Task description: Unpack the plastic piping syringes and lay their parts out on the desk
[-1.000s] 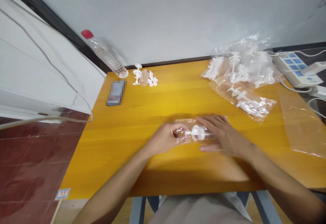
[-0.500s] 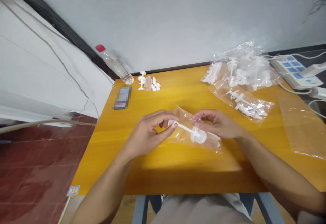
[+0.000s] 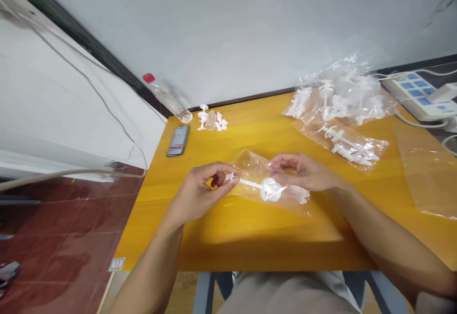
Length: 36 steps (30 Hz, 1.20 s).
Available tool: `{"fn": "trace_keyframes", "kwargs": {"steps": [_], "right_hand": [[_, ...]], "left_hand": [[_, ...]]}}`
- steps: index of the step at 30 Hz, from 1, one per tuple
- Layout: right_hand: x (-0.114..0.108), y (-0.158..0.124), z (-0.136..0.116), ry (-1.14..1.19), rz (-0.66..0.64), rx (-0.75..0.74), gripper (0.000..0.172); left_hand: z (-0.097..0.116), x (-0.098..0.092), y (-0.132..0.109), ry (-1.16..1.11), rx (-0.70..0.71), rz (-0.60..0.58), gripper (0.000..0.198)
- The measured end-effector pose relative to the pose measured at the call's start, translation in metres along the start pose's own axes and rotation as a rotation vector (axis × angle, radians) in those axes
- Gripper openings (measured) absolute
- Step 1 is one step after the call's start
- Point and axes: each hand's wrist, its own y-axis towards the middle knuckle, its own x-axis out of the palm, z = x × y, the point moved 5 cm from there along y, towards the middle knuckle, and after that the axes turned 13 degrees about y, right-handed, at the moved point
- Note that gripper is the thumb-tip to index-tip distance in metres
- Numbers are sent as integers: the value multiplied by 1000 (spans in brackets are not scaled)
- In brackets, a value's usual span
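Note:
Between thumb and fingers, my left hand (image 3: 205, 187) pinches the end of a white plastic plunger-like rod (image 3: 250, 183). A round white disc (image 3: 271, 189) sits along this rod, inside a clear plastic bag (image 3: 246, 161). The pinched end sticks out past the bag's left side. My right hand (image 3: 300, 171) grips the bag's upper edge with closed fingers. Other small white parts (image 3: 300, 194) lie in the bag's right end, partly under my right hand. Both hands are just above the yellow wooden table (image 3: 228, 233).
At the back right lie clear bags of white plastic parts (image 3: 335, 99), with another such bag (image 3: 353, 147) in front. A flat clear bag (image 3: 428, 180) is farther right, near a power strip (image 3: 417, 95). Back left: a red-capped bottle (image 3: 171, 102), a phone (image 3: 177, 141) and loose white pieces (image 3: 210, 120).
My left hand has moved left, drawing the white rod and its disc leftward; the rod's end now sticks out of the bag. My right hand stays on the bag. The view has shifted slightly.

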Motion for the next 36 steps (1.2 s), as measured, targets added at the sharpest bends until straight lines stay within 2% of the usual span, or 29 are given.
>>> {"fn": "trace_keyframes", "kwargs": {"steps": [3,5,8,10,14,16,19,22,25,30,36], "right_hand": [[7,3,2,-80,-111,51,39],[7,7,5,-128,-108,57,33],[3,13,5,-219,13,28,25],[-1,9,3,-336,117,9,26],[-4,-23,-1,-766,308,-163,51],[-4,-44,5,-935,373,-248,56],[-4,-65,24,-1001,392,-296,44],[-4,-70,38,-971,434,-346,30],[-4,-66,40,-933,448,-373,28],[-4,-61,37,-937,399,-345,33],[-3,-62,39,-924,336,-342,40]], "left_hand": [[-9,5,-1,-22,-25,-20,17],[-19,12,-4,-50,-53,-36,18],[-39,28,-10,-125,-141,-72,23],[-51,40,-13,-173,-194,-129,27],[-66,56,-16,-173,-236,-205,30],[-68,65,-16,-158,-238,-271,29],[-63,84,-15,-207,-157,-381,26],[-50,99,-11,-190,60,-359,31],[-41,107,-10,-38,211,-329,28],[-33,107,-11,101,267,-387,20],[-24,107,-10,255,270,-391,43]]}}
